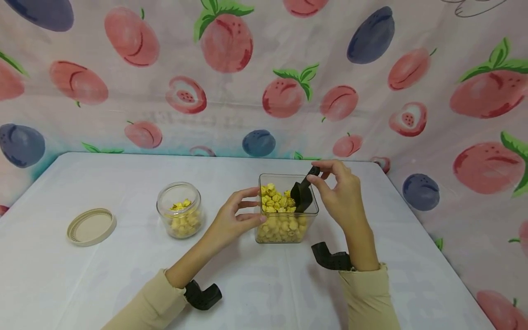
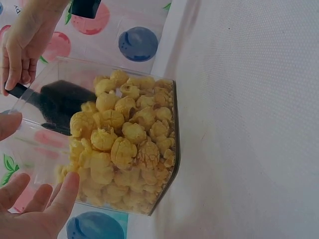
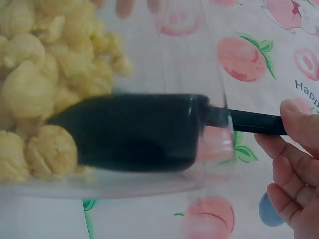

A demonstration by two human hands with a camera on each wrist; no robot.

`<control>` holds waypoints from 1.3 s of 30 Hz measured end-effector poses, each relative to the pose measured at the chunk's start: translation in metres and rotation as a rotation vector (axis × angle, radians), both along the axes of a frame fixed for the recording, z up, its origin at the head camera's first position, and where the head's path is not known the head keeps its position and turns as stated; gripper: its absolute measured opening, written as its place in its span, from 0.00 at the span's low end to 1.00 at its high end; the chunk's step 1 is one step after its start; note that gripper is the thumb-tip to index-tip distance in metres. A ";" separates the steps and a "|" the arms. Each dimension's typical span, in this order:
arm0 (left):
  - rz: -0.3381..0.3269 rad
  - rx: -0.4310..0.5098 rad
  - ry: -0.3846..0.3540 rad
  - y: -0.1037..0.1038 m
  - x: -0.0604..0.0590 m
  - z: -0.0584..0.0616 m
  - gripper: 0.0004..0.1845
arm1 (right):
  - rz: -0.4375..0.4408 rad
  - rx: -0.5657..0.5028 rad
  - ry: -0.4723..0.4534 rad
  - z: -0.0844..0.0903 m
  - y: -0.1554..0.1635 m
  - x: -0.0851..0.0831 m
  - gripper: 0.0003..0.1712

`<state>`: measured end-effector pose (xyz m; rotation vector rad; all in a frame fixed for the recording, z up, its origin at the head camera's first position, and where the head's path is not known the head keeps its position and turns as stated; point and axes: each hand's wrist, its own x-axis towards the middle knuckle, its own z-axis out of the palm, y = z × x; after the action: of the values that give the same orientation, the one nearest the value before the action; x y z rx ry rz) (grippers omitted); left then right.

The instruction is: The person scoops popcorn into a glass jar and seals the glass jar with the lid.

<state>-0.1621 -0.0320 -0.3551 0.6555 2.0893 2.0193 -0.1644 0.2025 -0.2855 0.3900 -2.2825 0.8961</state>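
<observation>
Head: left hand braces the clear square container of popcorn at frame centre on the tabletop, fingers curled on its side, so it stays put. Right hand pinches the black scoop handle; long axis runs upper right to lower left, mouth down into the popcorn.

Left wrist: fingers lie against the container wall, lower left.

Right wrist: scoop lies horizontal, mouth left.

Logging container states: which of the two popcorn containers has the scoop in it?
The square clear tub, held by the left hand; the round jar stands apart, scoopless.
</observation>
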 end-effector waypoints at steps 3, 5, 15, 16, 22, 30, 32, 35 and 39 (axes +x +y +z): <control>-0.003 0.002 0.005 0.001 -0.001 0.000 0.35 | -0.024 -0.063 -0.016 0.001 0.004 0.001 0.16; -0.004 0.003 0.007 0.001 -0.001 -0.001 0.35 | -0.026 -0.110 -0.030 0.001 0.007 0.001 0.16; -0.011 0.005 0.023 -0.001 -0.001 -0.003 0.34 | -0.025 -0.152 -0.246 -0.005 0.024 -0.005 0.17; -0.011 0.007 0.023 -0.001 -0.001 -0.003 0.35 | -0.028 -0.164 -0.266 -0.005 0.027 -0.006 0.17; -0.014 0.012 0.016 0.000 0.000 -0.003 0.34 | 0.028 -0.231 -0.427 -0.009 0.049 -0.007 0.19; -0.019 0.019 0.014 0.000 -0.001 -0.004 0.34 | 0.108 -0.139 -0.506 -0.009 0.061 -0.003 0.18; -0.019 0.018 0.017 0.000 -0.002 -0.005 0.34 | 0.083 -0.064 -0.491 -0.007 0.061 -0.001 0.18; -0.018 0.015 0.015 0.000 -0.002 -0.004 0.34 | 0.055 0.065 -0.412 -0.003 0.056 0.001 0.15; -0.021 0.013 0.014 0.001 -0.001 -0.003 0.34 | 0.044 0.239 -0.283 0.004 0.046 0.005 0.13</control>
<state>-0.1631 -0.0314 -0.3585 0.6922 2.0698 2.0250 -0.1591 0.2489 -0.2813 0.4417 -2.6637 0.7387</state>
